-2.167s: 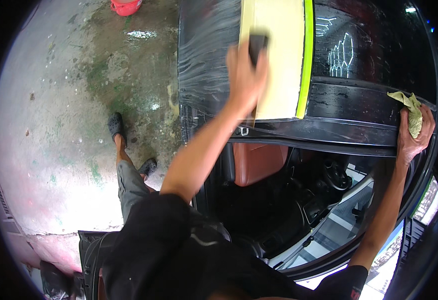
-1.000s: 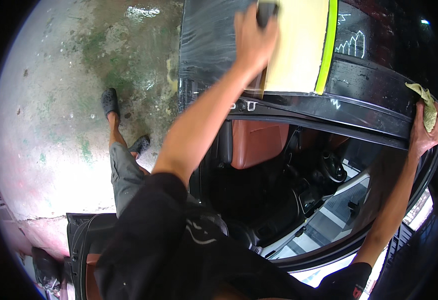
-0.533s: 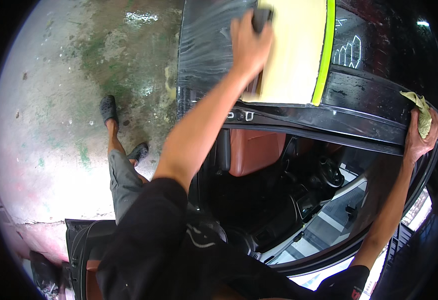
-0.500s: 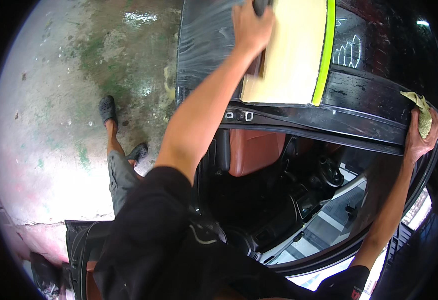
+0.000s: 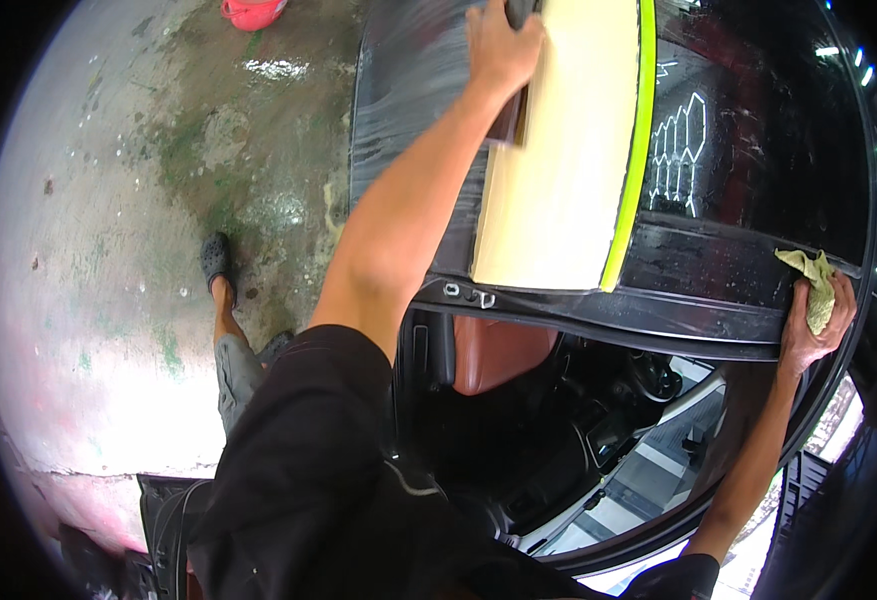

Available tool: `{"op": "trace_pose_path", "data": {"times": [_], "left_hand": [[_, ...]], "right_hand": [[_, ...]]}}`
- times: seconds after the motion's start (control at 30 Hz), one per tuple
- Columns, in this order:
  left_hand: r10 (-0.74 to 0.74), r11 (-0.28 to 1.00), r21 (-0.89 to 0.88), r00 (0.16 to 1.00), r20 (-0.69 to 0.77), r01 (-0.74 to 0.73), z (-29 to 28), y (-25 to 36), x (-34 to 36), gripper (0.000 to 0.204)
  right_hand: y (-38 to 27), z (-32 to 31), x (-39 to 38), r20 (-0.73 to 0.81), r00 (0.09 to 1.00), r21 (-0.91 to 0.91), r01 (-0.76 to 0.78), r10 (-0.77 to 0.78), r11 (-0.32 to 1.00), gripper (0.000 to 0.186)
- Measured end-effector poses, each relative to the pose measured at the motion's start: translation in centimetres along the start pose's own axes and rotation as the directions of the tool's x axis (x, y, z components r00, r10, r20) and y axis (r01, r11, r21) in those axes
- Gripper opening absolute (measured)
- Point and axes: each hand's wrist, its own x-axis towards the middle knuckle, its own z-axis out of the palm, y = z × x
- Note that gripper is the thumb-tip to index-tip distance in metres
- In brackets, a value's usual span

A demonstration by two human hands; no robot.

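Observation:
My left hand (image 5: 503, 55) is closed around a dark hand block (image 5: 510, 128) with a raised grip. The block lies along the left edge of a cream-coloured strip (image 5: 558, 180) on the black car roof (image 5: 413, 90). A bright yellow-green band (image 5: 630, 190) borders that strip on its right. At the right end of the roof edge, my right hand (image 5: 820, 325) grips a crumpled pale yellow cloth (image 5: 816, 285), its fingers resting on the bodywork. The top of the block is partly cut off by the frame.
Below the roof edge, the open doorway shows a brown seat (image 5: 498, 355) and a steering wheel (image 5: 653, 378). Someone's leg in a dark clog (image 5: 216, 258) stands on the stained concrete floor (image 5: 108, 250) at left. A red container (image 5: 253, 12) sits at the far left.
The view has shifted, so the roof and doorway appear lower and the red container has come into sight. My left hand has shifted along the cream strip with the block; the cloth remains in my right.

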Motion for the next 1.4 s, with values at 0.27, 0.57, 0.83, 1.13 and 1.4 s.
{"op": "trace_pose_path", "data": {"times": [0.27, 0.57, 0.83, 1.13, 1.4], "left_hand": [[-0.048, 0.997, -0.049, 0.972, 0.232, 0.061, -5.4, -1.7, -20.0, 0.056], [0.032, 0.999, 0.023, 0.999, 0.042, -0.033, 2.8, 0.1, 8.2, 0.056], [-0.205, 0.975, -0.027, 0.943, 0.262, 0.220, -1.8, 2.5, -6.1, 0.062], [-0.097, 0.995, 0.055, 0.964, 0.248, 0.086, -1.6, 0.7, -5.2, 0.058], [-0.002, 0.998, 0.060, 1.000, 0.010, 0.002, 4.0, 1.5, 12.7, 0.059]], "right_hand": [[-0.3, -1.7, -1.8, 0.084, 0.993, -0.078, -0.076, 0.083, 0.994, 0.043], [-0.5, -0.4, -0.6, 0.078, 0.995, 0.016, -0.064, 0.063, 0.998, 0.045], [-0.3, -1.5, -1.9, 0.091, 0.987, -0.040, -0.125, 0.129, 0.991, 0.042], [-0.5, -1.8, -1.5, 0.110, 0.992, -0.090, -0.044, 0.054, 0.995, 0.046], [-0.3, -0.8, -0.3, 0.115, 0.993, -0.078, -0.012, 0.021, 0.997, 0.048]]}}
